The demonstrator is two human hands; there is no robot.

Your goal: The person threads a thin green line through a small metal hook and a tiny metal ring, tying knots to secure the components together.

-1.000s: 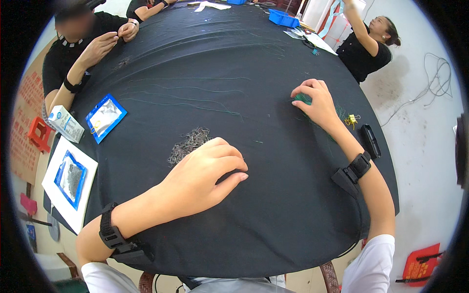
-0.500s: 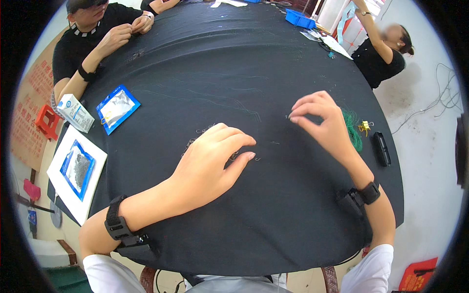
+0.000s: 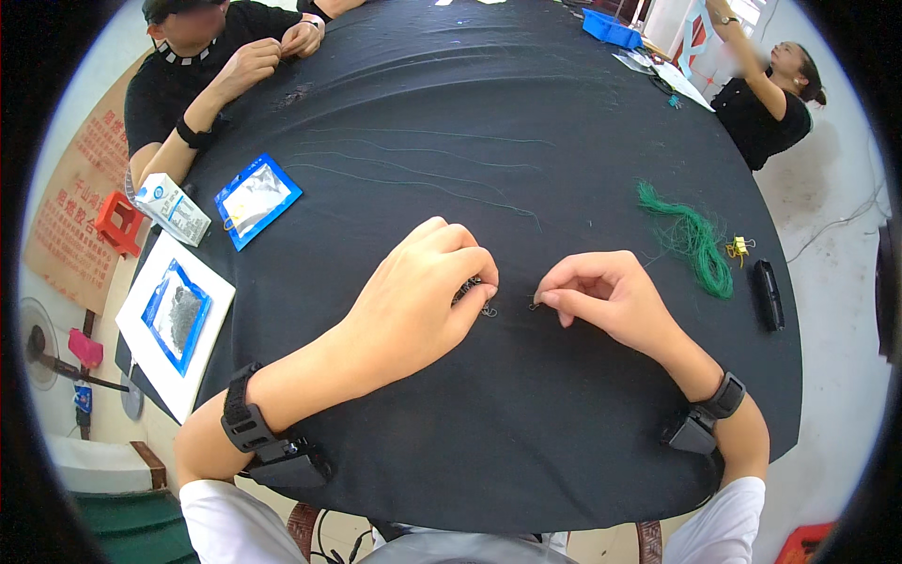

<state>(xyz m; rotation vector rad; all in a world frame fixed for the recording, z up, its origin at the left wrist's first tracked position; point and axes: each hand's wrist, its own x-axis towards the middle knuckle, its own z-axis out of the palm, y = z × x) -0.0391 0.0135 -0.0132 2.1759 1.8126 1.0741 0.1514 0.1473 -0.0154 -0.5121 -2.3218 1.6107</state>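
The round table [image 3: 564,451], draped in matte black cloth, is filling most of the view, its far edge bending with the lens and its near edge cutting off the person's lap. The left hand [image 3: 413,301] is lying curled at the centre, fingers closed over a small dark cluster of metal hooks [image 3: 467,289]; most of the cluster is being hidden under the palm, so its extent cannot be told. The right hand [image 3: 601,296], at 3 o'clock from the left and just beside it, is pinching thumb and forefinger on a single tiny hook [image 3: 535,305]; its exact shape is too small to resolve. Compared with half a second ago, the right hand is sitting nearer the left and the green bundle is now lying uncovered. That tangled green thread bundle [image 3: 695,246] is resting at 2 o'clock from the right hand, well apart. A blue-edged foil pouch [image 3: 256,199] is lying flat at 10 o'clock from the left hand. A slim black bar [image 3: 768,294] is lying beyond the bundle.
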